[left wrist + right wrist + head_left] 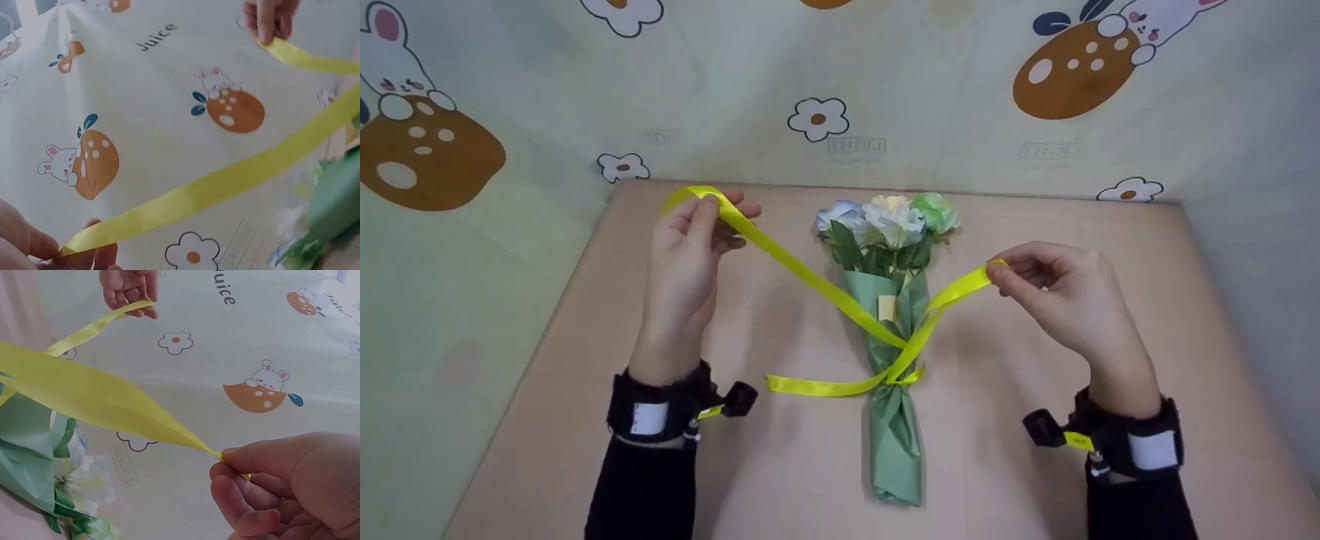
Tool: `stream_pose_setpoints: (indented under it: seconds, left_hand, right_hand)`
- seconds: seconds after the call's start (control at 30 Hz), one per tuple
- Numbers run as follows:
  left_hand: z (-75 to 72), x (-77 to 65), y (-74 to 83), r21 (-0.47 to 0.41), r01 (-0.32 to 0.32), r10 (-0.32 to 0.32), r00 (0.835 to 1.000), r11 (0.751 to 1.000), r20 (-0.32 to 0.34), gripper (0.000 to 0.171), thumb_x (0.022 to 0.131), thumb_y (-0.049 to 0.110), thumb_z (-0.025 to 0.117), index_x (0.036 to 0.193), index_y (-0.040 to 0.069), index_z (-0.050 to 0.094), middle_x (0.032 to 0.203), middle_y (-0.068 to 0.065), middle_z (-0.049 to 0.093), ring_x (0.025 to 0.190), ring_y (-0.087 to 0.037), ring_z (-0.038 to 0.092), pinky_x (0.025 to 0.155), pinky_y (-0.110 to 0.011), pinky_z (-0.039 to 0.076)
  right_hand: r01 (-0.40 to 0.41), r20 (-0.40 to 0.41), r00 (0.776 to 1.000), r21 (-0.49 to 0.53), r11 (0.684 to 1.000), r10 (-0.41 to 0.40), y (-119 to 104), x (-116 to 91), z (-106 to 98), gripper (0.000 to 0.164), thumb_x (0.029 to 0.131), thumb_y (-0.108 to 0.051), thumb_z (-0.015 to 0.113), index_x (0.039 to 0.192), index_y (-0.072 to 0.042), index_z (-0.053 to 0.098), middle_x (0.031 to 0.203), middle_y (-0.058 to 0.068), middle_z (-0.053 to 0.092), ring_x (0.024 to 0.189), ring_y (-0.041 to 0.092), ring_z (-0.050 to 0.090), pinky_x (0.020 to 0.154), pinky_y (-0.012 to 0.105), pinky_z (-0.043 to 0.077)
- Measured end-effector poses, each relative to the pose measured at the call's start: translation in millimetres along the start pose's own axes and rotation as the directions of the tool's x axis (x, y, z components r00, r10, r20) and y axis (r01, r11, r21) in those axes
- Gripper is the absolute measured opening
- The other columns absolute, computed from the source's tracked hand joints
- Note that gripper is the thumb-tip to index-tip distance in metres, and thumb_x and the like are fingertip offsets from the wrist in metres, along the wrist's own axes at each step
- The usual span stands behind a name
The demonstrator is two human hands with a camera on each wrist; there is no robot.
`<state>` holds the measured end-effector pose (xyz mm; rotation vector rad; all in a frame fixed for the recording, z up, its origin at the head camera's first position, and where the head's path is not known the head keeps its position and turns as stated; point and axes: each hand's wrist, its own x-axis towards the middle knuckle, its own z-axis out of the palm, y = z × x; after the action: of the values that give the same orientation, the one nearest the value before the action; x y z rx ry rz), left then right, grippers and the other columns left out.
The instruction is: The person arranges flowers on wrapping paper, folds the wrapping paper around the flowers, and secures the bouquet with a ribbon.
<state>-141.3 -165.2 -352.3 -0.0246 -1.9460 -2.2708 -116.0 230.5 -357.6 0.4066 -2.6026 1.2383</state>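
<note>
A bouquet (894, 442) in green wrapping paper lies on the table, its blue, white and green flowers (892, 221) toward the back. Yellow ribbon (810, 277) passes round the narrow part of the wrap, and its strands cross at the front. My left hand (686, 255) pinches one strand between thumb and fingers, up and left of the bouquet. To the right, my right hand (1065, 296) pinches another strand by its end, as the right wrist view also shows. Both strands run raised from the wrap to the hands. A loose ribbon tail (817, 387) points left.
The bouquet lies on a pinkish-tan table (982, 480). Behind it rises a pale curtain (735, 90) printed with rabbits, orange fruit and flowers. Each wrist wears a black strap with a small camera, the left camera (739, 399) and the right camera (1042, 427).
</note>
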Motion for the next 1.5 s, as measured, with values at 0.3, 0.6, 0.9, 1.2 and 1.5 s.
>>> stream_pose_setpoints:
  seconds: [0.3, 0.6, 0.9, 1.2, 1.5]
  left_hand:
    - [51.4, -38.7, -5.6, 0.318, -0.102, -0.143, 0.737, 0.942, 0.661, 0.018, 0.11, 0.004, 0.061, 0.12, -0.003, 0.075, 0.101, -0.009, 0.079, 0.091, -0.023, 0.076, 0.082, -0.028, 0.06]
    - [112.5, -71.2, -57.2, 0.514, -0.429, -0.272, 0.508, 0.742, 0.817, 0.022, 0.108, 0.017, 0.071, 0.086, 0.012, 0.073, 0.065, 0.012, 0.052, 0.056, -0.002, 0.046, 0.056, -0.018, 0.036]
    - [129.8, -81.9, -75.2, 0.532, -0.491, -0.264, 0.513, 0.69, 0.817, 0.014, 0.108, 0.02, 0.073, 0.103, 0.011, 0.082, 0.078, 0.011, 0.065, 0.065, -0.001, 0.054, 0.065, -0.014, 0.045]
    - [110.6, -64.6, -52.3, 0.62, -0.343, -0.176, 0.763, 0.706, 0.622, 0.013, 0.104, 0.021, 0.077, 0.098, 0.01, 0.08, 0.084, 0.006, 0.073, 0.068, -0.004, 0.063, 0.061, -0.021, 0.055]
    - [100.6, -53.9, -51.9, 0.444, -0.37, 0.074, 0.829, 0.816, 0.554, 0.018, 0.106, 0.02, 0.074, 0.119, 0.008, 0.079, 0.099, 0.003, 0.069, 0.075, -0.01, 0.06, 0.067, -0.025, 0.053]
  right_hand:
    - [-0.009, 0.015, 1.0, 0.022, 1.0, 0.009, -1, 0, 2, 0.01, 0.098, -0.011, 0.084, 0.106, -0.006, 0.085, 0.091, 0.005, 0.081, 0.071, 0.009, 0.071, 0.062, 0.014, 0.053]
    - [-0.012, 0.032, 0.999, 0.059, 0.998, 0.01, -2, 0, 2, 0.011, 0.098, -0.013, 0.084, 0.108, -0.006, 0.085, 0.092, 0.005, 0.081, 0.072, 0.01, 0.073, 0.063, 0.014, 0.054]
    - [-0.002, 0.036, 0.999, 0.073, 0.997, 0.0, -3, -1, 3, 0.009, 0.098, -0.009, 0.084, 0.107, -0.006, 0.085, 0.091, 0.004, 0.082, 0.072, 0.011, 0.073, 0.062, 0.015, 0.053]
    - [0.029, 0.06, 0.998, 0.066, 0.997, -0.033, -5, -1, 6, 0.008, 0.098, -0.012, 0.084, 0.105, -0.01, 0.086, 0.088, -0.001, 0.081, 0.071, 0.011, 0.07, 0.059, 0.016, 0.05]
    - [0.228, 0.153, 0.959, 0.092, 0.969, -0.24, -10, -4, 9, 0.013, 0.096, -0.009, 0.086, 0.103, -0.02, 0.088, 0.092, -0.015, 0.078, 0.073, 0.01, 0.066, 0.063, 0.017, 0.049]
